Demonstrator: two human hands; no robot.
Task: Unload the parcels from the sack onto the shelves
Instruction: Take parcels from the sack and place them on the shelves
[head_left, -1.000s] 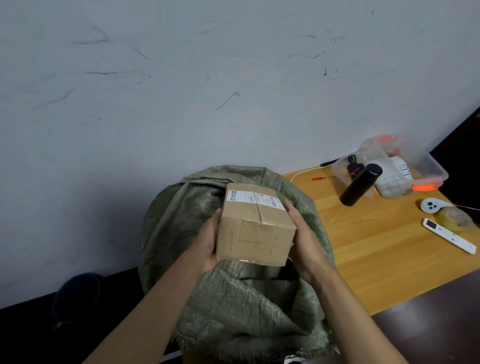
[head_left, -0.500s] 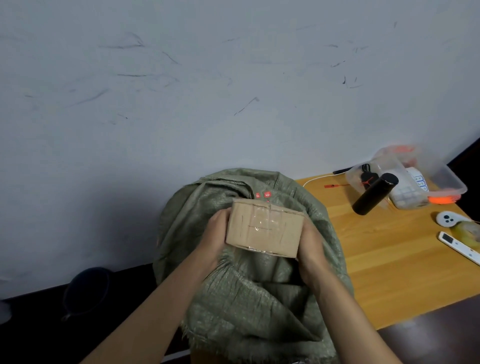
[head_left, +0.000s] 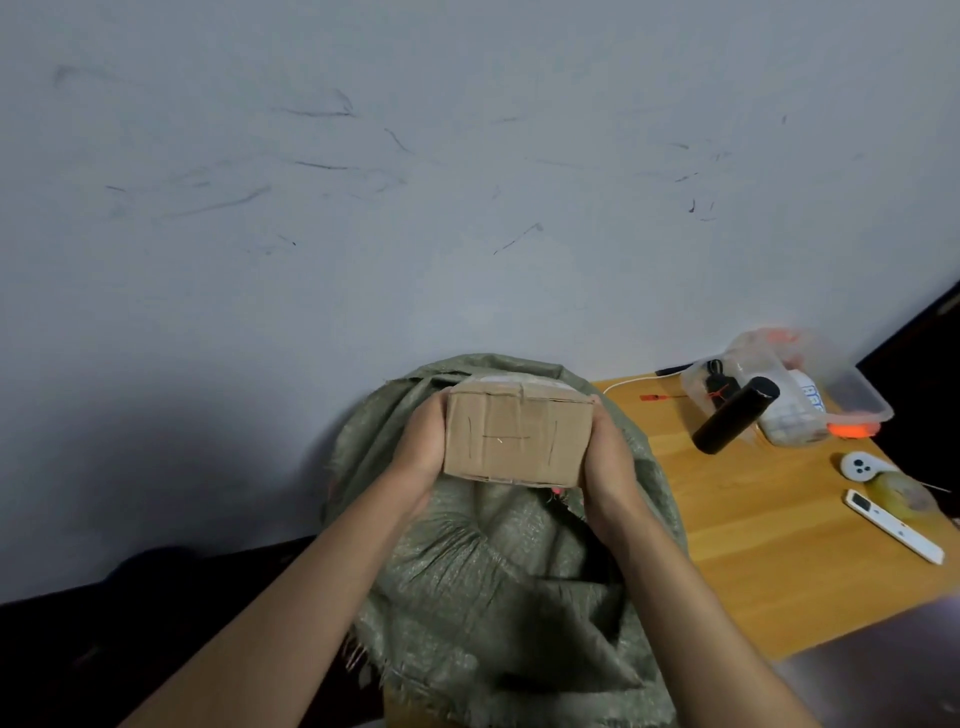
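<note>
A small brown cardboard parcel (head_left: 517, 439) is held above the open mouth of a green woven sack (head_left: 498, 587). My left hand (head_left: 421, 447) grips its left end and my right hand (head_left: 608, 457) grips its right end, fingers wrapped behind the box. The parcel's taped side with pen marks faces me, and its labelled top is nearly edge-on. The sack stands against the wall beside a wooden table. No shelf is in view.
The wooden table (head_left: 769, 551) to the right carries a clear plastic tub (head_left: 810, 395), a black cylinder (head_left: 735, 415), a white remote (head_left: 893, 525), a tape roll (head_left: 901, 493) and a small white device (head_left: 860, 465). A scuffed white wall (head_left: 415, 208) fills the background; dark floor lies lower left.
Both hands have turned the parcel, so its label has rolled from the top towards the far side, and the taped side now faces me. The view has shifted.
</note>
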